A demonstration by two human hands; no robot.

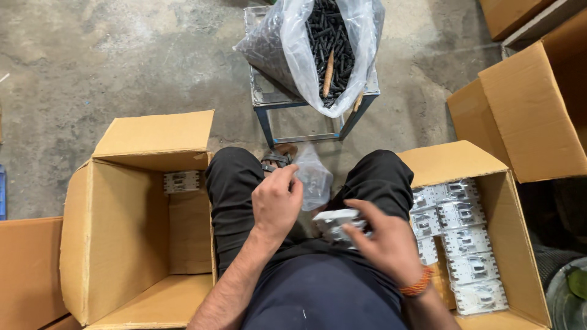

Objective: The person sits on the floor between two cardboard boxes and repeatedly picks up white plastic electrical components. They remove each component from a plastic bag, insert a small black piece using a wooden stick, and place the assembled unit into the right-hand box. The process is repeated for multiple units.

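Head view: white part (pixel 335 223) half-hidden under right hand (pixel 385 241)

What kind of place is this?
Probably a small workshop or packing area: a bare concrete floor, open cardboard boxes holding stacked white plastic parts, and a bag of black screws on a metal stand.

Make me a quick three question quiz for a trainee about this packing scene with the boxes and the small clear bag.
1. True or false: the left hand pinches a small clear bag.
2. Which box holds stacked white parts: A, the left box, or B, the right box?
3. Fill in: the right hand holds a white ____ part.

Key: 1 true; 2 B; 3 plastic.
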